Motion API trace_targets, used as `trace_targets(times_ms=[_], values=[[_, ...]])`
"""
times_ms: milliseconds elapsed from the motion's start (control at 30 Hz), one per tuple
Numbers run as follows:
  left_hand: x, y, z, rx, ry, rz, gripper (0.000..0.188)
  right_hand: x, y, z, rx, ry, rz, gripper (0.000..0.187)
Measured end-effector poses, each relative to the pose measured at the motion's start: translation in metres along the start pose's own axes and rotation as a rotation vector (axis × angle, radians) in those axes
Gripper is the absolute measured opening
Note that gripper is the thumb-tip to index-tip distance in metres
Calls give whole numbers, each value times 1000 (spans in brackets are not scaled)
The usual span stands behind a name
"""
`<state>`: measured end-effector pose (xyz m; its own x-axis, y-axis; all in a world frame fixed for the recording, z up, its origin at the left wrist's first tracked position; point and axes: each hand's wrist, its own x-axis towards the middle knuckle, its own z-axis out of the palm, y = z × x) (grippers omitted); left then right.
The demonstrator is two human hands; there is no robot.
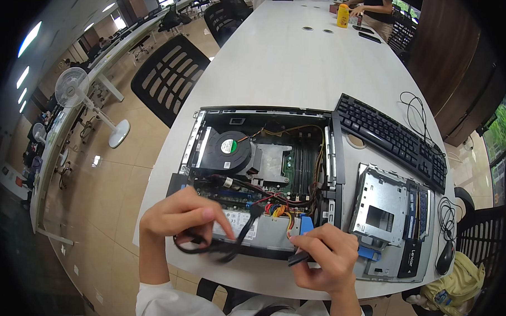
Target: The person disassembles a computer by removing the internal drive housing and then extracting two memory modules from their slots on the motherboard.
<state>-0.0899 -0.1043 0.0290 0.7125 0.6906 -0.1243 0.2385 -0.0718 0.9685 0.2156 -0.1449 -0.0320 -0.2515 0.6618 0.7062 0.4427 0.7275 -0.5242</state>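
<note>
An opened desktop computer case [335, 155] lies flat on the table before me, its inside facing up. My left hand [189, 214] is over its near left edge, fingers curled around a looped black cable [242, 238] that is partly blurred. The cable's upper end runs to a black connector near the bundle of coloured wires [279, 210]. At the near right corner my right hand [329, 254] pinches a small flat black piece [298, 259], close to a blue tab [307, 224]. Below the wires sits the silver power supply [267, 232]; behind is a round black fan [225, 151].
To the right lie a metal drive bracket [376, 209], memory sticks [417, 211], a black keyboard [393, 140] and a mouse [444, 256]. A yellow bottle [342, 16] stands far off near another person [375, 12]. Chairs [172, 77] flank the table.
</note>
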Motion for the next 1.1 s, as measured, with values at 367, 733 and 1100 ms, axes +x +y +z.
trace_targets(times_ms=[367, 733, 1100], values=[[2, -21, -2, 161, -295, -37, 18, 1, 4, -3, 30, -93, 94, 32], [-3, -36, -4, 61, -257, 44, 19, 11, 6, 2, 212, 56, 107, 23], [17, -19, 16, 207, 223, 96, 25, 5, 3, -3, 74, -95, 251, 25]])
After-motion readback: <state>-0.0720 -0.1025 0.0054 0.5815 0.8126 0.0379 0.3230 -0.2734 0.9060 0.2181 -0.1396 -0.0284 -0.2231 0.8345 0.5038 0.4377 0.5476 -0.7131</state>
